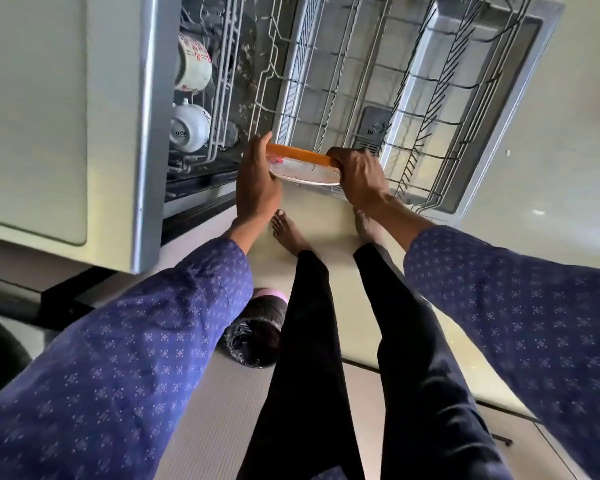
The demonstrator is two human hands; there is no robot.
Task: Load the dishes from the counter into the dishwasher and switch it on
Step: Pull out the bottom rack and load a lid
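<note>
**Lowering a plate toward the open lower rack**

Holding sits at the heart of the risk: the dishwasher (pixel 153 133) stands open with its lower rack (pixel 413 109) pulled out over the door, and the plate (pixel 302 168) hangs above the rack's near edge, not yet between any tines. From here the likeliest fault, as I judge it, is the plate meeting the wire tines flat or at a slant, so that it lies across them instead of standing in a slot. A second risk is a slip, since each grip takes only the rim; a drop would land on the rack wires or on the bare feet (pixel 288 233) just below. Two mugs (pixel 191 95) already sit in the upper rack at far left, well apart from the plate, so a knock against them looks unlikely.

Both arms reach forward and down in blue patterned sleeves (pixel 136 341). The left hand (pixel 257 181) holds the plate's left rim, thumb up over the orange edge. The right hand (pixel 359 174) curls over the right rim, knuckles toward the camera. The plate lies nearly level between the hands, orange rim tilted slightly up.
</note>
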